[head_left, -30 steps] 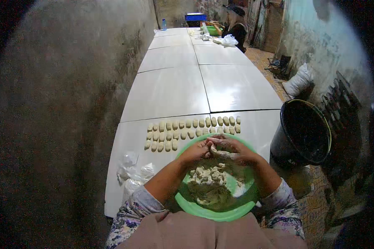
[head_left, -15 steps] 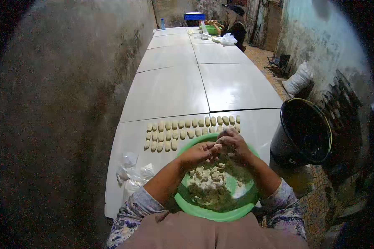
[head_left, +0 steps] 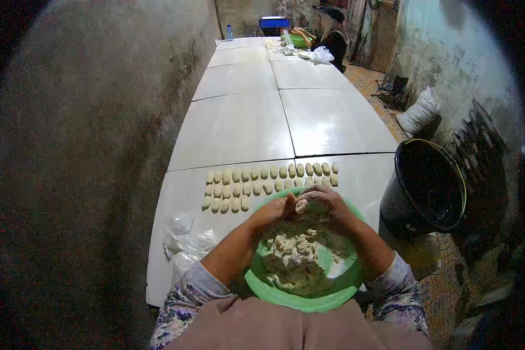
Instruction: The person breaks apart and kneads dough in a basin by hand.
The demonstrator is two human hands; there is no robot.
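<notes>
Over the far part of a green basin (head_left: pixel 309 304), my left hand (head_left: pixel 272 211) and my right hand (head_left: pixel 325 203) are together around a small lump of dough (head_left: pixel 301 206). Both hands are closed, with fingers curled on the lump; its end shows between them and some fingertips are hidden. Below, crumbly pale dough (head_left: pixel 290 248) and white flour lie in the basin. Just beyond the rim, several small oval dough pieces (head_left: pixel 237 189) are lined up in rows on the white table (head_left: pixel 233 134).
Clear plastic bags (head_left: pixel 186 242) lie left of the basin. A large black bucket (head_left: pixel 429 186) stands at the table's right side. At the far end a person (head_left: pixel 331 44) works at another green basin (head_left: pixel 297 41), near a blue crate (head_left: pixel 273 23). A white sack (head_left: pixel 419 111) leans on the right wall.
My hands have turned and closed more around the lump, which now shows rounder between them. Far off, the other person has shifted slightly.
</notes>
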